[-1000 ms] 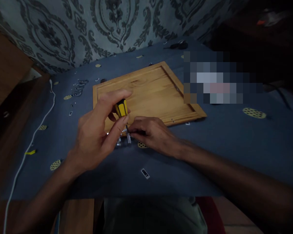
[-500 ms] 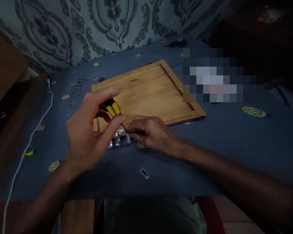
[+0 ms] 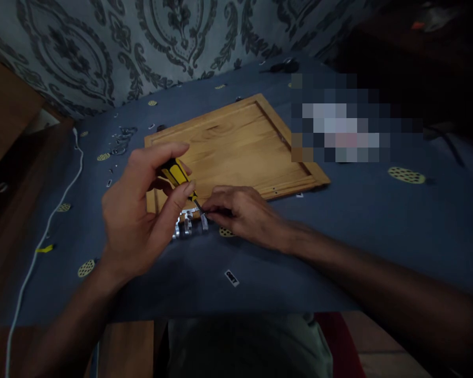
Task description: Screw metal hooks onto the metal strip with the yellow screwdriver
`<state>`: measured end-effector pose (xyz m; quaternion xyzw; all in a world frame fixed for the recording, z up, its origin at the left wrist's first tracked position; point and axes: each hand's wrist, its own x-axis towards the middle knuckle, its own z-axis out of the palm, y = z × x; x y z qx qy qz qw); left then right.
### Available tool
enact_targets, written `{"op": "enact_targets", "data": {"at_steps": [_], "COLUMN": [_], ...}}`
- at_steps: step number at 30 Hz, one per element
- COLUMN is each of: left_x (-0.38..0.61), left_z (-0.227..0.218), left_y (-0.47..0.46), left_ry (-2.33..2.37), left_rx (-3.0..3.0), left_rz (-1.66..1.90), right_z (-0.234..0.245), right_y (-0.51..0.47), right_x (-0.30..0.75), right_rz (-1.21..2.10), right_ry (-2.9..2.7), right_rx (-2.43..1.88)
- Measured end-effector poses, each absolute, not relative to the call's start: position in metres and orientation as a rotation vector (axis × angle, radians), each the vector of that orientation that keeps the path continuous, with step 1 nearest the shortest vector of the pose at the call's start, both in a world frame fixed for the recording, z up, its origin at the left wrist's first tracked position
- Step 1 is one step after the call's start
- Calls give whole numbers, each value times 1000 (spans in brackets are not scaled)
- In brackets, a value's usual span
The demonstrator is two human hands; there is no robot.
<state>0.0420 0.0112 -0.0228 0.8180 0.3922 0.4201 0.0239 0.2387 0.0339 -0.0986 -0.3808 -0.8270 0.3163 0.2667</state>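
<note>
Leaning farther left than a second ago, the yellow screwdriver (image 3: 175, 172) sits between thumb and curled fingers of the half-closed left hand (image 3: 132, 210), tip at metal fittings (image 3: 188, 226) on the wooden panel's (image 3: 236, 142) near edge. Beside that tip, the right hand (image 3: 240, 212) pinches, its grip hidden. Beneath the panel spreads a blue-covered table (image 3: 284, 283); behind it, patterned wall (image 3: 177, 31); left, white cable (image 3: 23, 287).
</note>
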Motion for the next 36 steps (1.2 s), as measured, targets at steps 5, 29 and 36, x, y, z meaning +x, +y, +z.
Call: {"op": "enact_targets", "data": {"at_steps": [5,29,36], "left_x": [43,43,47], "left_z": [-22,-24,-20], "left_y": [12,11,10], "left_ry": [1171,1225,1242], "left_rx": [2543,2508,2551], "left_rz": [1257,1379,1346], "right_z": [-100,-97,-100], "right_y": [34,34,34], "right_x": [238,239,238], "right_rz": [861,828,818], "right_ry": [-2217,-2228,-2232], "right_rx": [-1014,-1022,-1007]}}
